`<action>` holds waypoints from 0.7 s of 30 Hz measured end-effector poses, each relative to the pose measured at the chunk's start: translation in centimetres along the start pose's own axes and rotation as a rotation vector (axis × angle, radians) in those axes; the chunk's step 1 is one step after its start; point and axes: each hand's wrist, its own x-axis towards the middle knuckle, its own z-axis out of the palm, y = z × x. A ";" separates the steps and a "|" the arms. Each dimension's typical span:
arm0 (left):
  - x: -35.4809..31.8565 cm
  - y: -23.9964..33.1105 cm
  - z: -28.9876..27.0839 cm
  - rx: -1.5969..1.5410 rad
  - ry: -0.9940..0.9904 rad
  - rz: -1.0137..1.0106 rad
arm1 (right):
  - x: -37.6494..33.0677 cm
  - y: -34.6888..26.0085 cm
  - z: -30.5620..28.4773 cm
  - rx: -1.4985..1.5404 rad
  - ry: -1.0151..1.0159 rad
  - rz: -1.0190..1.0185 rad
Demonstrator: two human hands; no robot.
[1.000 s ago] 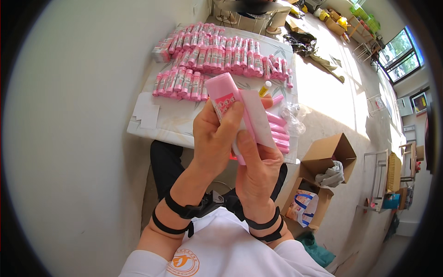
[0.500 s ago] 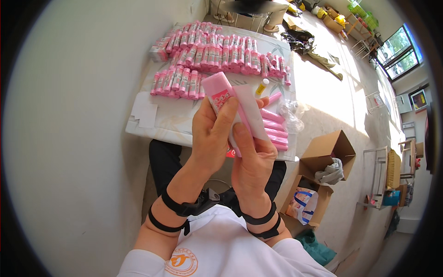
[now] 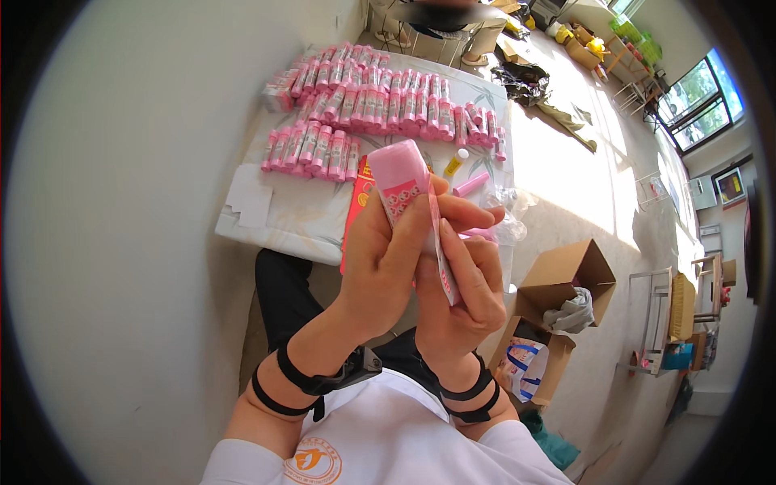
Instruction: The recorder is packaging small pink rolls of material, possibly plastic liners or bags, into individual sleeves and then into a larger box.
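My left hand (image 3: pixel 384 255) grips a flattened pink roll (image 3: pixel 398 164), its thumb lying along a printed paper label (image 3: pixel 402 198). On the label's right-hand part, my right hand (image 3: pixel 469 279) pinches the paper against the roll with thumb and fingers. That paper now shows nearly edge-on. Behind the hands, a loose pink roll (image 3: pixel 473 183) lies on the table, others mostly hidden by my right hand. A small yellow tube with a white cap (image 3: pixel 455 164) is just beyond my right fingers. Beside my left hand, part of a red sheet (image 3: pixel 356 212) shows.
Many labelled pink rolls (image 3: pixel 368 105) stand in rows on the covered table (image 3: pixel 299 218). White paper cards (image 3: pixel 249 198) lie at its left edge, crumpled clear plastic (image 3: pixel 511 218) at its right. Open cardboard boxes (image 3: pixel 558 271) sit on the floor at right. A person sits beyond the table.
The label's loose white flap, earlier facing me, has turned edge-on and closer to the roll. Both hands have shifted slightly right, and more of the red sheet shows.
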 end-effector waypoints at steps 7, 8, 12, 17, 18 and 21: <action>-0.4 1.1 0.8 -0.022 0.047 -0.097 | 0.2 1.2 -0.7 -0.105 -0.069 -0.247; -0.5 1.2 0.7 -0.073 0.031 -0.091 | 0.3 1.1 -0.7 -0.119 -0.084 -0.300; -0.8 1.3 1.3 -0.071 0.033 -0.129 | -0.3 0.8 -1.5 -0.214 -0.077 -0.286; -0.4 0.3 1.3 -0.005 0.002 -0.070 | -0.3 -0.1 -1.0 -0.199 -0.002 -0.187; -0.3 0.1 1.2 -0.017 -0.002 -0.039 | -0.4 -0.1 -0.7 -0.199 -0.003 -0.184; 0.1 -0.2 1.2 0.045 0.064 -0.009 | -0.7 0.5 -0.1 -0.013 0.084 0.015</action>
